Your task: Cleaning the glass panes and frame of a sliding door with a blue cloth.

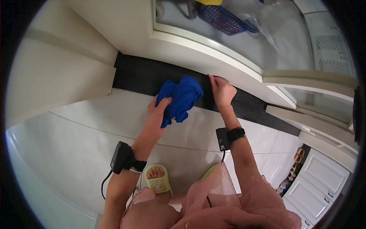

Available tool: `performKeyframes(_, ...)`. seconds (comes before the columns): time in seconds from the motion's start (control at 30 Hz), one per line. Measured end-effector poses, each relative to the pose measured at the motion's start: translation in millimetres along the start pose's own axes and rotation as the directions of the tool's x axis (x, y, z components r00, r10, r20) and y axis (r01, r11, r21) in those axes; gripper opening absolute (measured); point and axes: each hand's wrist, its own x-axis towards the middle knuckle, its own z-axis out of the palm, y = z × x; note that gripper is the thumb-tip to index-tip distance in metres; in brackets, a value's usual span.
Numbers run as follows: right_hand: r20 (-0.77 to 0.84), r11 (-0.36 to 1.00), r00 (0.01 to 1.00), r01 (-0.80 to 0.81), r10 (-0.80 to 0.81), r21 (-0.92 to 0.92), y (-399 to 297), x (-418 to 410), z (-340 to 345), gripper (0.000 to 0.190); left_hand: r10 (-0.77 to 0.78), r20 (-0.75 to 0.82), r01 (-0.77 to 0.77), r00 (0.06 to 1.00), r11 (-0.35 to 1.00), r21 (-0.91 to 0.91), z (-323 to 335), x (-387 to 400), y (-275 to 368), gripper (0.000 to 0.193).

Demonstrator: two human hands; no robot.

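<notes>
My left hand (155, 114) grips a bunched blue cloth (183, 96), its thumb pressed over the near side. The folds hang over the dark threshold strip (137, 71) and the edge of the pale floor tiles. To the right, my right hand (223, 91) is curled at the lower edge of a cream glazed door (194, 54). A thin dark line shows behind its fingers; whether it is an object in the fingers or a gap by the door is unclear. Each wrist wears a black strapped device with a cable.
A cream panel (65, 77) stands at the left. Behind the glass is a blue plastic basket (226, 21). Several shoes (294, 169) line the base of a white cabinet (317, 183) at the right. My feet, in light green slippers (158, 183), are on the tiles.
</notes>
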Motion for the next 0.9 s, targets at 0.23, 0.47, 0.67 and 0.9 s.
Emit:
performKeyframes(0.23,-0.06,0.996,0.995,0.083,-0.081,0.026,-2.0,-3.3,9.0,0.018,-0.053,-0.035,0.055,0.998,0.997,0.056,-0.8,-3.4,-4.7,0.029)
performKeyframes(0.47,-0.057,0.997,0.998,-0.025,0.029,0.071,0.9,-7.6,10.2,0.019,-0.084,-0.004,0.084,0.996,0.988,0.128,3.8,-5.4,-9.0,0.03)
performKeyframes(0.67,-0.064,0.997,0.998,-0.005,0.009,0.075,-3.1,-5.6,10.2,0.019,-0.115,0.071,0.1,0.991,0.977,0.189,13.9,-7.7,-12.6,0.029)
performKeyframes(0.9,-0.08,0.995,0.997,0.029,-0.022,0.093,-4.1,-1.6,14.8,0.021,-0.107,0.045,0.098,0.993,0.98,0.173,14.1,-4.8,-17.2,0.03)
